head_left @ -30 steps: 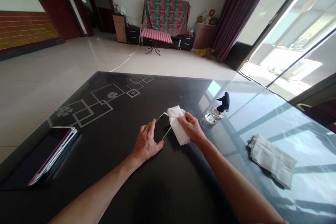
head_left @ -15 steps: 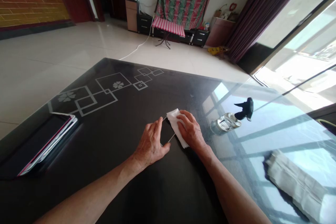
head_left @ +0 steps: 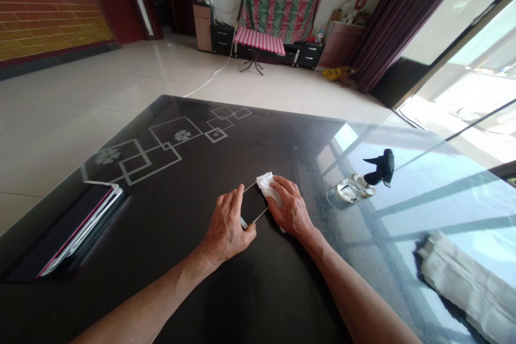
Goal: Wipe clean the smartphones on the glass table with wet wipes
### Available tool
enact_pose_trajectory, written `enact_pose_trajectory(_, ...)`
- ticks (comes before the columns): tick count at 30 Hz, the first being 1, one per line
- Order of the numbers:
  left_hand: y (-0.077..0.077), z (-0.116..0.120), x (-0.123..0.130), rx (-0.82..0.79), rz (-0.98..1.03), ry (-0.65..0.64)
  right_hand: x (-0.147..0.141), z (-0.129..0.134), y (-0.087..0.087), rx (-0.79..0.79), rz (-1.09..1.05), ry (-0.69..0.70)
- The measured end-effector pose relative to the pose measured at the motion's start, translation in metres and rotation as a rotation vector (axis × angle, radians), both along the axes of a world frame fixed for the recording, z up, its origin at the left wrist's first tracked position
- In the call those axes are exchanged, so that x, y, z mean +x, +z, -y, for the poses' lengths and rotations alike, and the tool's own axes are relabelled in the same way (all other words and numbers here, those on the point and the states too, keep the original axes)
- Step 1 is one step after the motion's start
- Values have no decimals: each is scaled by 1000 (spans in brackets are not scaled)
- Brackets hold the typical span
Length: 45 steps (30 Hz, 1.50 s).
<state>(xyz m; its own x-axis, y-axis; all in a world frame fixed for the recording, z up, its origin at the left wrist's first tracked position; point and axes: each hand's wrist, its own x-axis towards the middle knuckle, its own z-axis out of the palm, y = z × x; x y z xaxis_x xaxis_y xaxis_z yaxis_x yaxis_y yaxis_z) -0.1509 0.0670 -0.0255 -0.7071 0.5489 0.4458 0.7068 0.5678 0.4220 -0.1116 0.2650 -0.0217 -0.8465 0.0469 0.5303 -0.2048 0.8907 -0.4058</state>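
Note:
A flat dark phone (head_left: 253,205) with thin pale edges lies on the dark glossy table. My left hand (head_left: 228,223) grips its left end, fingers along the far edge and thumb at the near edge. Under my right hand (head_left: 291,205) is a folded white tissue (head_left: 265,179), which the curled fingers press onto the phone's right part. That part of the phone is hidden by the tissue and hand. To the right, a clear spray bottle (head_left: 355,188) with a black trigger head appears to stand on the table.
At the left, stacked flat devices (head_left: 80,231) rest on the table (head_left: 181,226). A crumpled pale cloth (head_left: 463,285) lies at the lower right. Beyond the table are a small striped table (head_left: 260,41), a cloth-draped object (head_left: 280,5) and a white cord (head_left: 209,75) on the floor.
My left hand has shifted slightly left with the phone's end. The tissue looks more covered by my right hand, and more dark surface shows between the hands. The view has tilted a little.

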Motion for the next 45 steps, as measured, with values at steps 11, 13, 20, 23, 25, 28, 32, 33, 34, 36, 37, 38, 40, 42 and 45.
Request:
enact_pose_trajectory(11, -3, 3, -5, 89, -1, -44, 5, 1, -4, 53, -25, 10)
enact_pose_trajectory(13, -3, 4, -3, 97, 4, -47, 6, 1, -4, 61, -27, 13)
enact_pose_trajectory(20, -7, 3, -4, 115, -4, -34, 11, 26, 4, 35, -28, 113)
enact_pose_trajectory(23, -8, 3, -6, 117, -16, -50, 14, 40, 7, 33, 31, 152)
enact_pose_trajectory(25, -8, 5, -6, 108, -16, -61, 16, 44, 6, 38, 44, 149)
enact_pose_trajectory(28, -7, 7, -6, 89, -5, -63, 17, 43, 5, 36, 28, 125)
enact_pose_trajectory(32, -7, 11, -5, 82, -8, -44, 18, 43, 6, 50, 36, 125)
enact_pose_trajectory(33, -7, 11, -5, 78, -12, -45, 18, 44, 6, 55, 43, 127)
enact_pose_trajectory(34, -7, 12, -5, 72, -13, -47, 18, 45, 7, 59, 49, 125)
enact_pose_trajectory(36, -7, 12, -4, 64, -12, -42, 18, 47, 8, 63, 54, 116)
enact_pose_trajectory(37, -7, 12, -4, 64, -13, -37, 18, 47, 8, 63, 53, 111)
enact_pose_trajectory(38, -7, 13, -4, 66, -16, -35, 18, 48, 8, 63, 50, 108)
enact_pose_trajectory(40, -7, 13, -4, 72, -18, -36, 18, 49, 8, 61, 44, 106)
enact_pose_trajectory(42, -6, 13, -4, 73, -9, -35, 18, 49, 8, 66, 47, 109)
enact_pose_trajectory(45, -6, 14, -4, 71, 20, -29, 18, 50, 8, 79, 57, 99)
